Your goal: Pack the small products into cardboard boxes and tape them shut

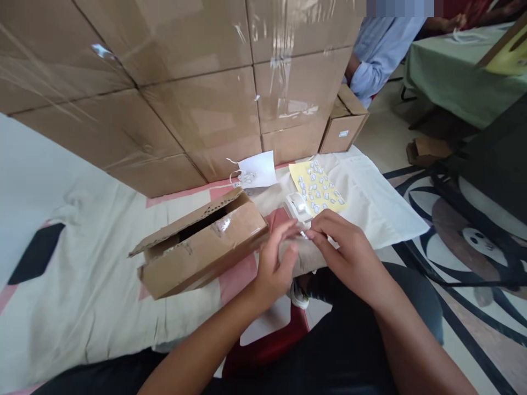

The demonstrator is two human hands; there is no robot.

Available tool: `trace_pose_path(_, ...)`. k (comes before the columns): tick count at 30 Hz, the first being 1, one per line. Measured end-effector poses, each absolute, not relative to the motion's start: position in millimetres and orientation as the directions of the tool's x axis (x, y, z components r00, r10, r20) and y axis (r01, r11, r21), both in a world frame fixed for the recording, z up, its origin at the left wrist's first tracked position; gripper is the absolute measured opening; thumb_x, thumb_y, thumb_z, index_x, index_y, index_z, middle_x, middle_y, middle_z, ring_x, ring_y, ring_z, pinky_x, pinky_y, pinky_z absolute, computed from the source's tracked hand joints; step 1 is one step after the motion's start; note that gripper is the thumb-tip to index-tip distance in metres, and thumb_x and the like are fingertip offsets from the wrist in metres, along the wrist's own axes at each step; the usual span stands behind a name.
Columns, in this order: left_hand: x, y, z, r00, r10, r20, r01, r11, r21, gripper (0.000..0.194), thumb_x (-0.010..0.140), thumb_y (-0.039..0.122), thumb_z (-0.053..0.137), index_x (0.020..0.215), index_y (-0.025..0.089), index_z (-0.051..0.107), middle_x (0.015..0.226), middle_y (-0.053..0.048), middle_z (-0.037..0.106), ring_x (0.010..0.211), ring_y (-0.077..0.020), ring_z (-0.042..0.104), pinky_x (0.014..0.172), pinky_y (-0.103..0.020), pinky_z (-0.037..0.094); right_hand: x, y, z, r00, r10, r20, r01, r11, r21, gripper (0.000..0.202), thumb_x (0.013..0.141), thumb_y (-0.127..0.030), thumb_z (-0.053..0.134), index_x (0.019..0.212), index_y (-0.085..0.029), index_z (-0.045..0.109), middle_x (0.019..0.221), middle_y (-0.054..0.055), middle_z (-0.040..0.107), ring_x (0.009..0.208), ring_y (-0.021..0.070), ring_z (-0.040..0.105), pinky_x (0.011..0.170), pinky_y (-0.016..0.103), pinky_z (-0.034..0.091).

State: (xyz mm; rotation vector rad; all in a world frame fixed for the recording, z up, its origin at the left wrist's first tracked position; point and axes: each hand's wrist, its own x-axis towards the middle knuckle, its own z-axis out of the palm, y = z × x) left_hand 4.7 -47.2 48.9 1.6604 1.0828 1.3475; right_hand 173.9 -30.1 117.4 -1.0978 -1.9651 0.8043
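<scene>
Head view: the person's right hand is closed in a pinch, thumb against bent forefinger, with a tiny shiny white piece at its fingertips; the piece is too small to make out further. The left hand is half open just beside it, thumb apart from slightly blurred fingers that reach toward the pinched piece; nothing shows in the gap between thumb and fingers, and whether the fingertips touch the piece, I cannot tell.

Just beyond the fingertips of both hands is a small white block-shaped object with a rounded top part. Beyond the right hand, next to that object, lies a yellow paper sheet scattered with many small whitish, dark-edged pieces. Farther beyond the left hand, a white paper sheet carries a tangle of thin white strands.

To the left of the left hand, near it, a long brown cardboard box has its flap partly raised over a dark opening. All these rest on a cream and pink cloth. Beyond both hands rises a stack of brown cardboard boxes wrapped in clear film.
</scene>
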Motion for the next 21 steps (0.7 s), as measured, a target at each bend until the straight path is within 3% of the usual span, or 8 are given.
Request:
trace_pose_path(4, -36, -91, 76, 0.138, 0.904, 0.405, 0.183, -0.425, 0.886, 0.05, 0.099, 0.062, 0.051, 0.132, 0.025, 0.057, 0.096, -0.005, 0.072, 0.083, -0.0188, 0.067, 0.075, -0.032, 0.055, 155, -50, 133, -0.556, 0.772, 0.308, 0.376, 0.564, -0.735, 0.022, 0.105, -0.018, 0.046, 0.089, -0.019, 0.06, 0.093, 0.005, 0.057, 0.083, 0.016, 0.056, 0.076, 0.029, 0.046)
trace_pose_path(6, -55, -108, 84, 0.135, 0.892, 0.432, 0.277, -0.452, 0.848, 0.05, 0.095, 0.065, 0.056, 0.123, 0.024, 0.061, 0.088, -0.003, 0.067, 0.074, -0.0167, 0.062, 0.066, -0.029, 0.05, 144, -60, 138, -0.637, 0.711, 0.298, 0.375, 0.623, -0.686, 0.023, 0.105, -0.019, 0.047, 0.088, -0.018, 0.061, 0.094, 0.006, 0.058, 0.083, 0.0159, 0.056, 0.075, 0.029, 0.046)
trace_pose_path(8, -71, -121, 87, 0.135, 0.885, 0.447, 0.387, -0.462, 0.798, 0.038, 0.096, 0.058, 0.059, 0.11, 0.023, 0.063, 0.083, -0.001, 0.064, 0.07, -0.0157, 0.058, 0.063, -0.028, 0.048, 130, -68, 139, -0.694, 0.654, 0.301, 0.369, 0.682, -0.631, 0.023, 0.105, -0.02, 0.049, 0.088, -0.017, 0.063, 0.093, 0.005, 0.058, 0.082, 0.0156, 0.055, 0.072, 0.028, 0.045)
trace_pose_path(12, -91, -139, 84, 0.135, 0.867, 0.48, 0.47, -0.483, 0.739, 0.005, 0.098, 0.026, 0.058, 0.097, 0.023, 0.062, 0.079, 0.0, 0.064, 0.071, -0.0154, 0.059, 0.065, -0.028, 0.049, 104, -73, 132, -0.779, 0.549, 0.302, 0.328, 0.767, -0.551, 0.025, 0.104, -0.023, 0.052, 0.084, -0.017, 0.066, 0.088, 0.004, 0.058, 0.078, 0.0151, 0.053, 0.069, 0.027, 0.044)
trace_pose_path(15, -102, -146, 76, 0.1, 0.83, 0.548, 0.517, -0.514, 0.684, 0.011, 0.096, 0.013, 0.055, 0.094, 0.023, 0.061, 0.079, 0.0, 0.067, 0.073, -0.0171, 0.062, 0.067, -0.03, 0.052, 88, -70, 123, -0.797, 0.534, 0.282, 0.328, 0.775, -0.54, 0.026, 0.104, -0.024, 0.053, 0.083, -0.017, 0.068, 0.087, 0.004, 0.06, 0.079, 0.0156, 0.056, 0.069, 0.028, 0.045)
trace_pose_path(18, -113, -148, 68, 0.096, 0.758, 0.645, 0.628, -0.549, 0.552, 0.017, 0.094, 0.007, 0.054, 0.098, 0.022, 0.063, 0.078, -0.002, 0.07, 0.07, -0.0181, 0.062, 0.065, -0.031, 0.053, 76, -71, 116, -0.769, 0.584, 0.259, 0.369, 0.738, -0.565, 0.024, 0.102, -0.027, 0.057, 0.084, -0.019, 0.071, 0.084, 0.003, 0.064, 0.078, 0.0156, 0.06, 0.069, 0.027, 0.047)
trace_pose_path(21, -124, -150, 68, 0.131, 0.665, 0.736, 0.676, -0.603, 0.424, 0.019, 0.093, 0.007, 0.055, 0.103, 0.021, 0.063, 0.078, -0.003, 0.073, 0.066, -0.0183, 0.062, 0.063, -0.031, 0.054, 66, -82, 118, -0.718, 0.61, 0.336, 0.415, 0.762, -0.497, 0.021, 0.099, -0.028, 0.062, 0.081, -0.021, 0.07, 0.075, 0.002, 0.066, 0.072, 0.0162, 0.058, 0.067, 0.029, 0.045)
